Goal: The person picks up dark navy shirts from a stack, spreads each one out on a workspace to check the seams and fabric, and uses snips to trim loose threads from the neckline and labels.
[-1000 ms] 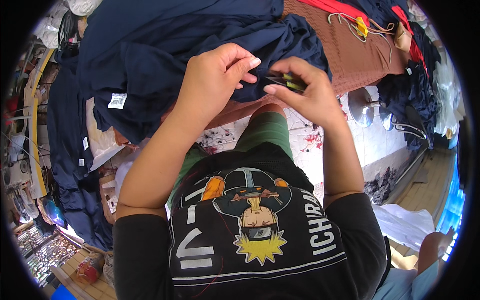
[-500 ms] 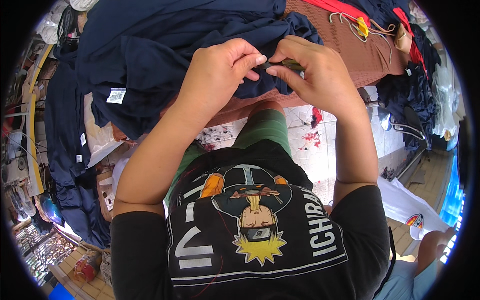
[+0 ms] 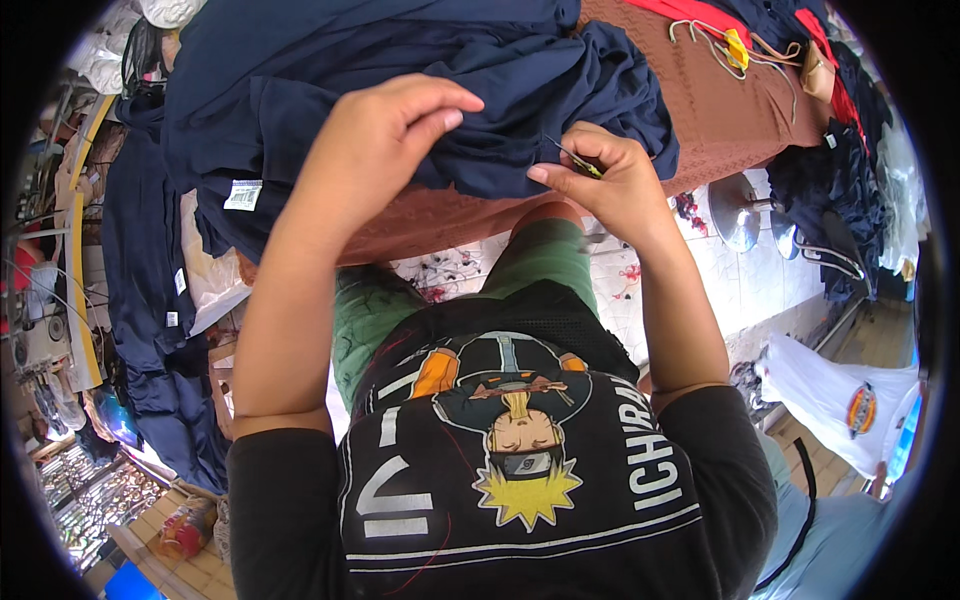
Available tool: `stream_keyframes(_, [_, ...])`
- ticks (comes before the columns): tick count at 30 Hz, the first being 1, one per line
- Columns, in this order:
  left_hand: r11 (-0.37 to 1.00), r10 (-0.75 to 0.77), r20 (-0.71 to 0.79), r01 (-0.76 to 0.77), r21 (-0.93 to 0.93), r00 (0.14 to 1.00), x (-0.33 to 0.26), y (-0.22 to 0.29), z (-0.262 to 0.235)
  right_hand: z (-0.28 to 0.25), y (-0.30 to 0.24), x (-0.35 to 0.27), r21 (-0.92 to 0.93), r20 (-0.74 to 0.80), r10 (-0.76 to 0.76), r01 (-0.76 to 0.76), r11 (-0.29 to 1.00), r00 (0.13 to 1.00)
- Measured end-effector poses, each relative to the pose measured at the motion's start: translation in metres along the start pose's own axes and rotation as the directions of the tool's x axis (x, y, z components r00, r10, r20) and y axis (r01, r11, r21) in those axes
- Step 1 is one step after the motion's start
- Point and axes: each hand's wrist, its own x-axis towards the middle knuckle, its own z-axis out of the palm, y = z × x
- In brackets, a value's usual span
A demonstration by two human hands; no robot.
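Observation:
My left hand [image 3: 378,140] hovers above a heap of navy fabric [image 3: 500,60], its index finger and thumb apart and nothing visible between them. To its right, over the near edge of the heap, my right hand [image 3: 615,185] is closed around a small slim tool that looks like thread snips [image 3: 582,163]. A thin dark pointed end sticks out to the left, and a yellowish part shows by the fingers; the rest is hidden in the palm. A white label [image 3: 242,194] lies on the fabric at the left.
A brown textured cloth [image 3: 720,110] covers the table under the heap. Cords with a yellow piece [image 3: 737,50] lie at the far right. More navy garments [image 3: 150,300] hang at the left. Thread scraps [image 3: 440,270] litter the tiled floor near a metal stool base [image 3: 738,215].
My hands, together over the fabric before, have parted. My left hand has moved left and its fingers have opened; my right hand has come slightly nearer, still holding the tool.

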Motion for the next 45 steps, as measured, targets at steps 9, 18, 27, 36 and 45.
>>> stream_keyframes(9, [0.995,-0.095,0.086,0.092,0.039,0.992,-0.011,0.001,0.018,0.000,0.009,-0.015,0.002,-0.160,-0.321,0.326,0.945,0.933])
stream_keyframes(18, [0.962,-0.198,-0.003,0.194,-0.195,0.980,-0.011,0.003,0.024,0.001,0.010,-0.020,-0.075,-0.150,-0.343,0.335,0.939,0.927])
stream_keyframes(27, [1.000,-0.024,0.074,0.024,0.002,0.997,-0.006,0.008,0.026,0.002,0.008,-0.021,-0.118,-0.147,-0.363,0.348,0.930,0.920])
stream_keyframes(36, [0.956,-0.223,-0.009,0.217,-0.196,0.975,-0.009,0.016,0.018,-0.011,-0.014,-0.017,-0.163,-0.179,-0.240,0.212,0.964,0.954])
stream_keyframes(45, [0.970,-0.192,-0.022,0.186,-0.159,0.981,-0.008,0.019,0.017,-0.012,-0.039,0.011,-0.379,0.010,-0.452,0.422,0.824,0.892])
